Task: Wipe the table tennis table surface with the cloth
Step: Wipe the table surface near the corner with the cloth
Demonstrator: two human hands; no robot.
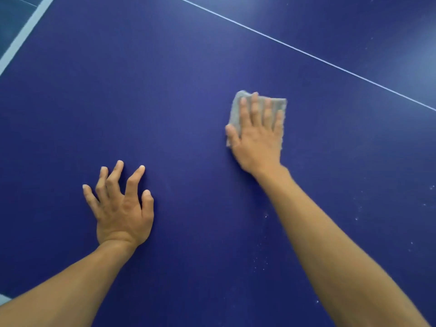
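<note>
My right hand (257,135) lies flat on the grey cloth (236,109), fingers spread, pressing it onto the blue table (188,79) just short of the thin white line (306,53). My left hand (122,206) rests on bare surface, fingers splayed, further from that line, gripping nothing.

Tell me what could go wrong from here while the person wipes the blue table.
The right hand presses flat on the grey cloth, which is small, so strokes may miss the white specks near the right forearm. The left hand bears on its fingertips and might leave prints on the table.
</note>
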